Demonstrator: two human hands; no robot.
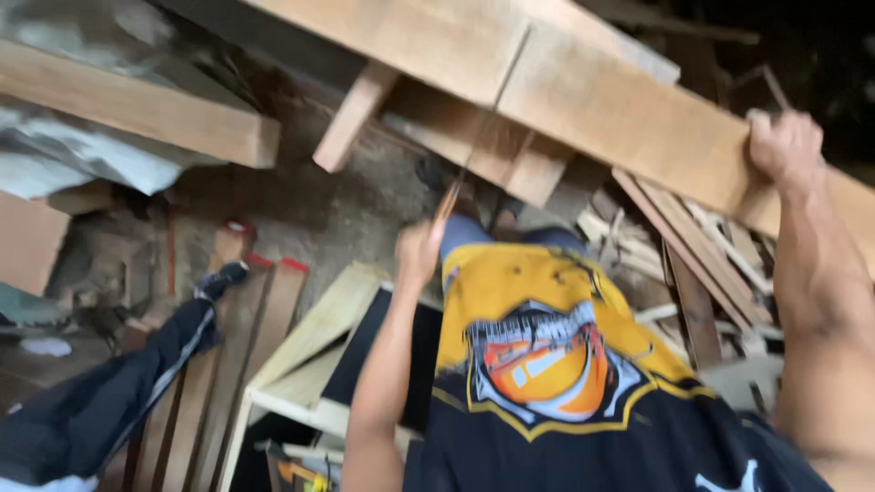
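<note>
head view, tilted and blurred. my right hand (784, 150) sits at two o'clock, fingers hooked over the top edge of the plank (629, 118) that runs from twelve o'clock down to three. my left hand (419, 251) is near the centre, clenched on the handle of a thin tool (456, 182) whose narrow blade rises to the underside of the plank. it looks like a saw, though the blur keeps me from being sure.

a dark line crosses the plank at about one o'clock, right above the blade. i judge it a cut or a mark already made, with the two parts not parted; if it is a cut, the rest of the width is left to do. i cannot tell how deep it goes.

below, at six o'clock, my yellow and black shirt (547, 364) fills the frame. a pale wooden frame (319, 328) lies at seven o'clock, loose offcuts (693, 255) at four, another beam (137, 109) at ten.

hard to make out: the tip of the blade, what the plank rests on, and the dark sleeve-like cloth (109, 392) at eight o'clock, cut off by the edge. my right forearm leaves the picture at four o'clock.
</note>
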